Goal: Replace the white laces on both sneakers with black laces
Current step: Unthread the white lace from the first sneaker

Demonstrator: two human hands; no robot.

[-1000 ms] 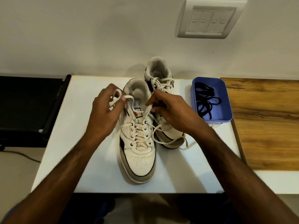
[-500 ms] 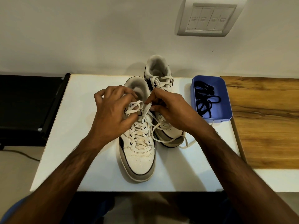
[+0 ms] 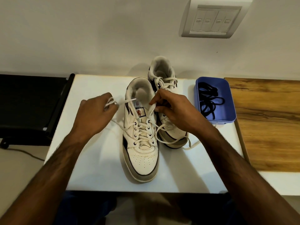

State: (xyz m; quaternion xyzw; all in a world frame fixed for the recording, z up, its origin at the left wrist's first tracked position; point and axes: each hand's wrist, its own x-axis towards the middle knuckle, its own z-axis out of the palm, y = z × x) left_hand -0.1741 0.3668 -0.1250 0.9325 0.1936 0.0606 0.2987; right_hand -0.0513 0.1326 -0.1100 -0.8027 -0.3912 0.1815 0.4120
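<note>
Two white sneakers stand on the white table (image 3: 90, 168), toes toward me. The near sneaker (image 3: 141, 143) carries a white lace (image 3: 142, 130) threaded through its lower eyelets. My left hand (image 3: 95, 114) grips one end of that lace, pulled out to the left of the shoe. My right hand (image 3: 172, 109) pinches the other end beside the tongue. The far sneaker (image 3: 165, 82) lies partly behind my right hand, its own white lace loose. Black laces (image 3: 209, 99) lie coiled in a blue tray (image 3: 230, 109) at the right.
A wooden board (image 3: 267, 124) lies right of the blue tray. A black piece of furniture (image 3: 27, 106) stands left of the table. The wall with a switch plate (image 3: 212, 18) rises just behind the shoes.
My left hand has drawn its lace end out of the upper eyelet and away to the left. My right hand has stayed by the tongue, holding its end.
</note>
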